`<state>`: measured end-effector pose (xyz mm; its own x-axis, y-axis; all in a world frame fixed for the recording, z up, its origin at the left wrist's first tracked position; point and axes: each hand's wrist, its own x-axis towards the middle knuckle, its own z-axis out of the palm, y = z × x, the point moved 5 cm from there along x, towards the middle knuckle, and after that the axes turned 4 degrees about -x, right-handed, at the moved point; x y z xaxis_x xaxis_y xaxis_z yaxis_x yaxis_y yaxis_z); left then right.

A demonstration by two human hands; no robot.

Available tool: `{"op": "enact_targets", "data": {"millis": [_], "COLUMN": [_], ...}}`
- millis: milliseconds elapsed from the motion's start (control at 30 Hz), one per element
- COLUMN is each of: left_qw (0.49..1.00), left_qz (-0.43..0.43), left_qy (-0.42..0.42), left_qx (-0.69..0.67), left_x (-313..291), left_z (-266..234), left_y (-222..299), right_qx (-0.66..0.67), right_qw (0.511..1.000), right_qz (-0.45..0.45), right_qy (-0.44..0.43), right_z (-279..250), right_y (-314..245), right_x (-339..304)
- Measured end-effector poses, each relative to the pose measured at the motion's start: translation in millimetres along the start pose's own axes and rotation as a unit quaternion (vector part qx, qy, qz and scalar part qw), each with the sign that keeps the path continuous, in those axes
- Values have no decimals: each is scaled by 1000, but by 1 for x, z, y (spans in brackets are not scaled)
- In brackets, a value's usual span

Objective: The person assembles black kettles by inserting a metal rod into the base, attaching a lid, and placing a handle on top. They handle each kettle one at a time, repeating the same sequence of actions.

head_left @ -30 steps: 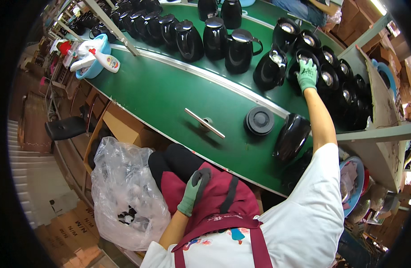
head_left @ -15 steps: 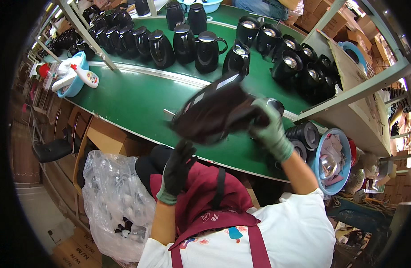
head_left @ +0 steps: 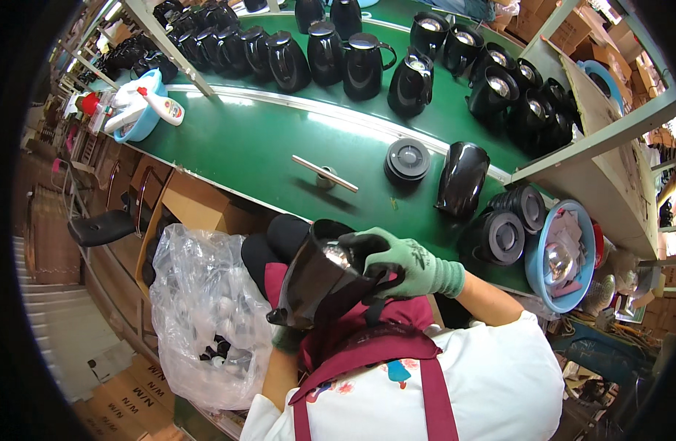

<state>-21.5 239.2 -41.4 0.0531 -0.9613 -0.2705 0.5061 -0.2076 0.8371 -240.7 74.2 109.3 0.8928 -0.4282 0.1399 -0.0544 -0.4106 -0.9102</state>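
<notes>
The right hand (head_left: 408,268), in a green glove, comes in from the right with its forearm bent across the body; its fingers are closed on 1 black jug (head_left: 305,283) at the rim and handle side. The left forearm rises from the lower edge; the left hand (head_left: 287,339) is mostly behind the jug, with only a green cuff showing, so its grip cannot be told. The jug is tilted above the lap, in front of the maroon apron (head_left: 367,349), its open mouth up and a silvery inside showing.

Beyond lies a green bench (head_left: 242,143); on it stand a metal bar (head_left: 325,173) on a small post, a stack of dark round lids (head_left: 408,159) and 1 more black jug (head_left: 462,180); rows of black jugs (head_left: 364,67) stand past a pale strip. A blue basin (head_left: 533,257) with cloths is at right; a clear plastic bag (head_left: 209,309) is at left.

Dark block letters mark the cartons (head_left: 132,400); a spray bottle (head_left: 164,107) bears a coloured label; the right glove has dark print, too small to read.
</notes>
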Motion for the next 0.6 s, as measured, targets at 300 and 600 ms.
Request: {"op": "enact_targets", "data": {"millis": [300, 600], "left_qw": [982, 969], "left_qz": [27, 51], "left_qy": [49, 96], "left_qx": [-182, -221], "left_x": [-6, -41], "left_z": [-17, -43], "left_y": [-7, -5], "right_qx": [216, -468], "right_qw": [936, 757], "right_qz": [79, 435], "right_qy": [265, 138], "right_z": [-44, -90], "right_y": [131, 279], "right_x": [32, 29]}}
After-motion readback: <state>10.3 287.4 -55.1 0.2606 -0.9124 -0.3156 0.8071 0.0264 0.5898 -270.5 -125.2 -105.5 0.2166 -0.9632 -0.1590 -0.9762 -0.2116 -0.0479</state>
